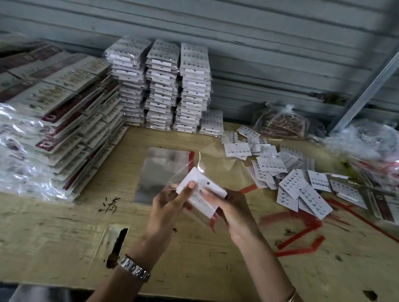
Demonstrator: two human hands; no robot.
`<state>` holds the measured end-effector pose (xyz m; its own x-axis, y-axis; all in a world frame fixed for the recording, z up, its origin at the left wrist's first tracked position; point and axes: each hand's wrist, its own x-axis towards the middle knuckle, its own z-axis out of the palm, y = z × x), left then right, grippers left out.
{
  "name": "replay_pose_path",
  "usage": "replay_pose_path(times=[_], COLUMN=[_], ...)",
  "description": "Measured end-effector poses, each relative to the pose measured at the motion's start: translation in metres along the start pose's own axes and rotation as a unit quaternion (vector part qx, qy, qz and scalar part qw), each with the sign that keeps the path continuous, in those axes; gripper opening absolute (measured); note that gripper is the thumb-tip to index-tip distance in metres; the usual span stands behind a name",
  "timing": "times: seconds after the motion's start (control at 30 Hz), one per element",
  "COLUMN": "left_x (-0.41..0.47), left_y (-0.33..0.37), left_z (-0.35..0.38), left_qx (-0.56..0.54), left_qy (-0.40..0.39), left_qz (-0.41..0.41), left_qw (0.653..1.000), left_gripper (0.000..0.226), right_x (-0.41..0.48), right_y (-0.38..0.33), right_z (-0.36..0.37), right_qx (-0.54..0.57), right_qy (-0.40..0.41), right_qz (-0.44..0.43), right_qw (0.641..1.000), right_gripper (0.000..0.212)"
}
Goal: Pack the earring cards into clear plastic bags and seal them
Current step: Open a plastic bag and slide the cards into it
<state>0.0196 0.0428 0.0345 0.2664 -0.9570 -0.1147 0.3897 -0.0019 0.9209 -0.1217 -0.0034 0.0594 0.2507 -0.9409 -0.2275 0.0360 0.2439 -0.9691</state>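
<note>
Left hand (168,203) and right hand (233,210) grip the tilted earring card (198,176), hole edge pointing far-right.

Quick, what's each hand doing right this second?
Left hand: pinching the earring card and the clear bag around it.
Right hand: gripping the same earring card from the other side.

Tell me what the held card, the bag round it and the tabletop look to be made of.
Card: seemingly white paperboard, matt, by its stiff flat shape and punched hole. Bag: thin clear plastic film, glossy; it glints and shows the card through, with a red strip along one edge. Tabletop: likely brown corrugated cardboard, dull, with fine ribbing and torn spots.
</note>
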Motion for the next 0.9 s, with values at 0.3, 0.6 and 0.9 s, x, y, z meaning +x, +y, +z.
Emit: replay_pose_path(times=[0.3, 0.6, 0.9], left_x=[-0.004, -0.001, -0.004], left_y=[-0.009, -0.008, -0.001], left_z=[0.003, 0.002, -0.005], left_qx=[-0.088, -0.187, -0.153], left_qy=[-0.028, -0.001, -0.08], left_qz=[-0.051, -0.121, -0.108], left_qw=[0.994, 0.975, 0.979], left_gripper=[0.04, 0.051, 0.038], right_x=[-0.007, -0.008, -0.009], right_y=[0.008, 0.014, 0.021], right_z=[0.005, -0.006, -0.009], right_qx=[-0.064, -0.281, -0.237], right_qy=[-0.012, 0.04, -0.063], right_qz=[-0.067, -0.296, -0.34], right_qw=[0.996, 0.912, 0.908], right_gripper=[0.018, 0.031, 0.046])
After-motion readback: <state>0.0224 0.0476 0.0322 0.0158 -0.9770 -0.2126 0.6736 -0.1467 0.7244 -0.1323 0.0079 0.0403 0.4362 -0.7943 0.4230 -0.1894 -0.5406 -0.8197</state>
